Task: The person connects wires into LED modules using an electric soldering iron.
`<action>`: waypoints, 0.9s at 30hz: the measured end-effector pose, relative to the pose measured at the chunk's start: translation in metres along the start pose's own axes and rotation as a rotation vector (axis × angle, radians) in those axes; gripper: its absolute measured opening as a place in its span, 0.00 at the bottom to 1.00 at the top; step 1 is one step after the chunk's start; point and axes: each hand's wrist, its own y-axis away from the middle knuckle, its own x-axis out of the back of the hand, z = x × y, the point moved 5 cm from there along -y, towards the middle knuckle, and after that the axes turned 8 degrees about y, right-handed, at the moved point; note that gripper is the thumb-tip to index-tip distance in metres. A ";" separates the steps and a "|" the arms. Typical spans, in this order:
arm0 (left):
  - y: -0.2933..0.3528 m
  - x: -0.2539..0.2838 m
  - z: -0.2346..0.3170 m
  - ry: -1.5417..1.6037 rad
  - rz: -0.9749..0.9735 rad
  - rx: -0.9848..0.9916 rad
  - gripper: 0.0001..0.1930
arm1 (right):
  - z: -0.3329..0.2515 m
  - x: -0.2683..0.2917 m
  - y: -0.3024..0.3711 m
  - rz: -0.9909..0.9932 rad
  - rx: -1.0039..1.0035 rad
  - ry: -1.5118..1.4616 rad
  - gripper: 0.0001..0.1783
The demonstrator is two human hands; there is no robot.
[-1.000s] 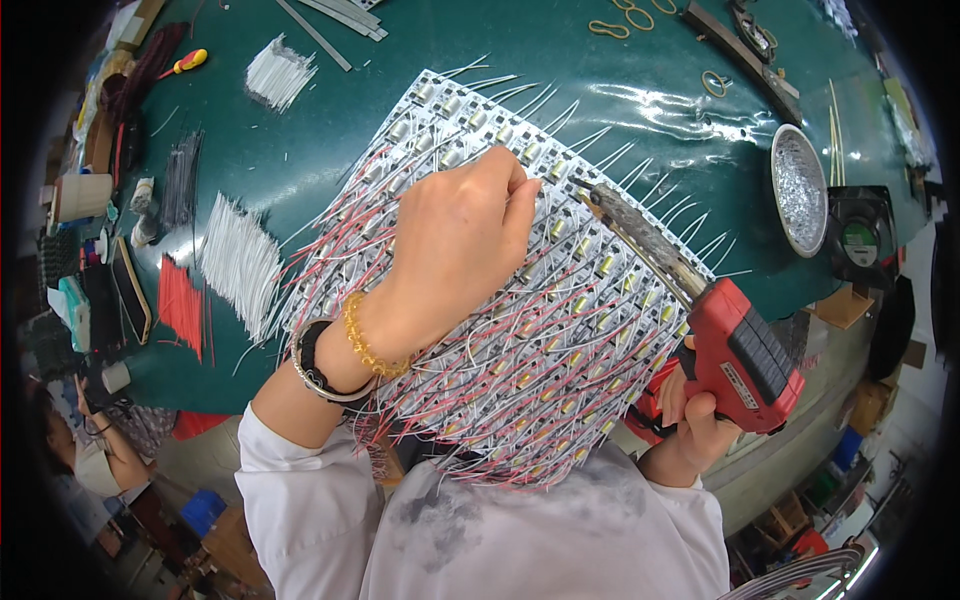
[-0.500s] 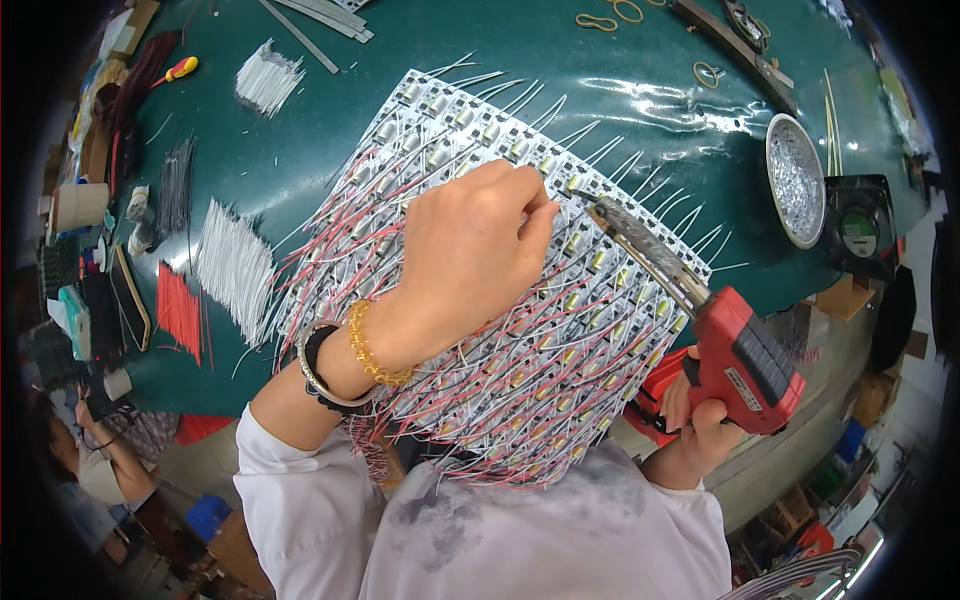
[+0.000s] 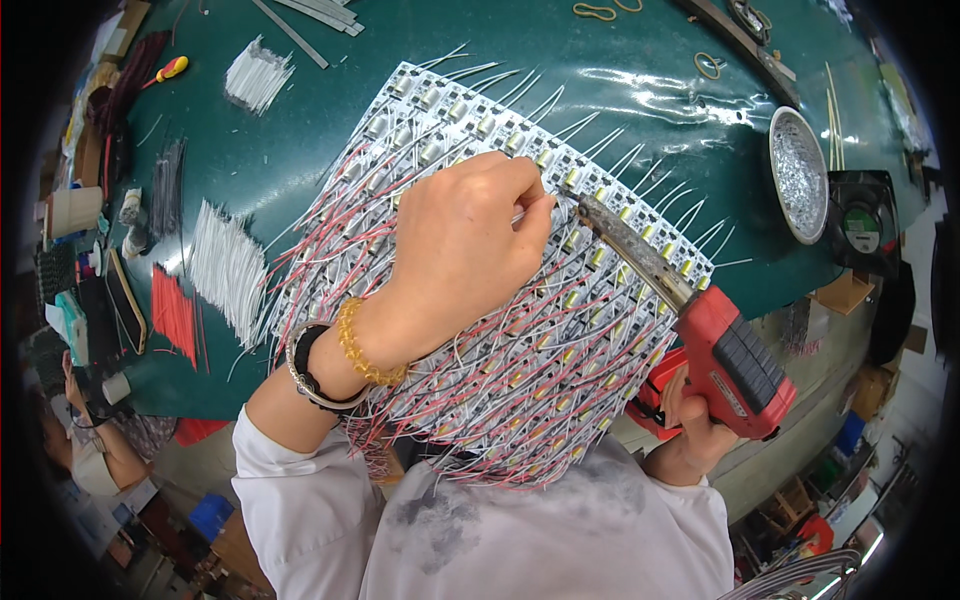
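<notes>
A sheet of white circuit boards lies at a slant in front of me, its rows bristling with red, white and dark wires. Above its upper middle, my left hand is closed in a pinch on a thin wire, mostly hidden by the fingers. My right hand grips a red and black soldering gun by its handle, at the sheet's right edge. The gun's metal barrel points up and left, its tip close to my left fingertips. Whether tip and wire touch, I cannot tell.
Bundles of white, red and dark wires lie at left on the green table. A screwdriver is farther back. On the right stand a metal bowl and a black fan. Another person's arm shows at lower left.
Both hands and the soldering gun have shifted slightly left. The gun's tip stays close to my left fingertips, and both grips are unchanged. The other person's arm at lower left has moved.
</notes>
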 end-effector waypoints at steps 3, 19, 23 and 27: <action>-0.001 -0.002 -0.002 0.017 -0.001 -0.007 0.07 | -0.002 0.000 0.000 0.013 -0.013 -0.003 0.35; 0.004 0.007 0.004 0.046 0.070 -0.082 0.06 | -0.012 0.007 0.006 0.058 0.174 -0.008 0.35; 0.006 0.023 0.033 0.041 0.147 -0.183 0.03 | -0.012 0.013 0.008 0.054 0.128 -0.058 0.36; 0.009 -0.004 0.029 0.038 0.050 -0.175 0.04 | -0.008 0.012 0.009 0.046 0.081 -0.084 0.37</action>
